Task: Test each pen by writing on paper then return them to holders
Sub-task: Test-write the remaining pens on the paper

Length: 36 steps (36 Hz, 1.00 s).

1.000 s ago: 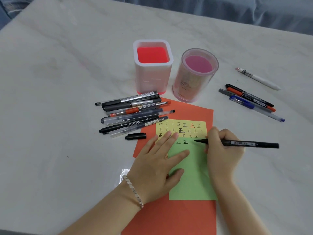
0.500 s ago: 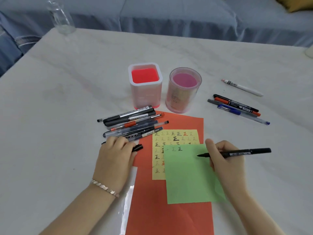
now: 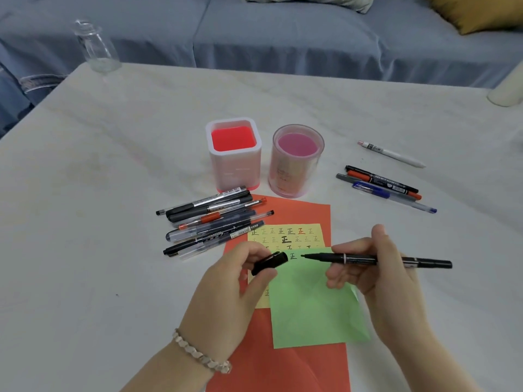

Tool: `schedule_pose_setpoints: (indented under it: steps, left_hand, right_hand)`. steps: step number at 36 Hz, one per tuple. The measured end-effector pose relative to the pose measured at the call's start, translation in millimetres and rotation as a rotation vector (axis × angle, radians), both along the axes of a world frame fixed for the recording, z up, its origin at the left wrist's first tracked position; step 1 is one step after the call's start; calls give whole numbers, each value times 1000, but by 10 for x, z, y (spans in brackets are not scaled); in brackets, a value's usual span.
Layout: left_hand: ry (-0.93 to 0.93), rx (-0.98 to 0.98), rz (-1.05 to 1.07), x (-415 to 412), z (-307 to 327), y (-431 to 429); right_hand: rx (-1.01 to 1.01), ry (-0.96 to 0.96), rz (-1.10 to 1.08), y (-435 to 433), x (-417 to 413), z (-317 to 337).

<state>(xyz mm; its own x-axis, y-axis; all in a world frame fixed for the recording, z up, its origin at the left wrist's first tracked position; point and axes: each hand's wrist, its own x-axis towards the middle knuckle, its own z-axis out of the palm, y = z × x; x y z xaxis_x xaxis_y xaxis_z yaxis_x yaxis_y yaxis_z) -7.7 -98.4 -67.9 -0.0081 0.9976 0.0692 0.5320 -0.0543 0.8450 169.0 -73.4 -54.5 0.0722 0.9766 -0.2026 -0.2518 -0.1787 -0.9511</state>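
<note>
left hand (image 3: 226,301): pinching a black cap (image 3: 270,263) between thumb and curled fingers, open end facing right; beaded bracelet (image 3: 201,355) on the wrist
right hand (image 3: 382,278): fingers wrapped round a black marker (image 3: 368,260), held level above the papers, bare tip pointing left at the cap – a small gap between them
marker print: white lettering on the barrel, too blurry to read
green sheet (image 3: 317,315): under both hands, one black 正 showing near the cap
yellow sheet (image 3: 317,234): partly under the green one, rows of 正 – mostly thin black, one bold, one red
orange sheet (image 3: 283,369): underneath both
pen pile (image 3: 215,222): loose on the table (image 3: 113,165), left of the sheets, mostly black, one with red grip
square holder (image 3: 233,154): white, red inside, no pens in it
round holder (image 3: 297,159): clear pink, just right of the square one, also holding nothing
pens on the right (image 3: 382,186): black, orange, grey and blue lying together
white pen (image 3: 393,154): alone, just behind those
far edge: glass bottle (image 3: 96,46), then a blue sofa (image 3: 283,38)
</note>
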Motion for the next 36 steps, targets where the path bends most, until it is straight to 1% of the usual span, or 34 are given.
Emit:
schedule_pose_setpoints:
  steps: [7, 11, 14, 17, 20, 22, 24, 25, 28, 29, 30, 31, 32, 34, 36]
  left_hand:
    - [32, 20, -56, 23, 67, -7]
    - [31, 35, -106, 33, 67, -6]
    - [24, 55, -173, 74, 58, -5]
    - [46, 121, -244, 145, 28, 7]
    - [4, 76, -295, 238, 25, 27]
    - [-15, 53, -338, 298, 35, 49]
    - [-89, -13, -379, 360, 73, 81]
    - [-170, -86, -394, 390, 105, 100]
    - [-517, -427, -409, 472, 231, 211]
    - [-574, -520, -411, 491, 266, 254]
    - [-574, -565, -418, 504, 273, 298]
    - [-533, -565, -422, 512, 265, 338]
    - [-448, -514, -429, 513, 234, 372]
    - [-220, -342, -437, 492, 153, 427]
    - [41, -178, -384, 429, 43, 467]
  right_hand:
    - [20, -5, 48, -33, -29, 43]
    - [17, -42, 79, -39, -48, 39]
    - [35, -105, 112, -38, -84, 35]
    - [46, -181, 54, -28, -130, 15]
    - [4, -101, 11, -31, -164, -7]
    - [-5, -120, 7, -34, -155, -8]
    - [-5, -138, 12, -24, -109, 25]
    - [-1, -134, 9, -13, -75, 50]
    - [28, -122, 32, 17, 26, 119]
    - [44, -125, 59, 25, 57, 118]
    - [60, -137, 95, 33, 82, 114]
    - [78, -163, 134, 42, 116, 93]
    - [95, -206, 178, 53, 147, 67]
    - [106, -343, 276, 102, 222, -17]
    - [56, -486, 366, 219, 324, -146]
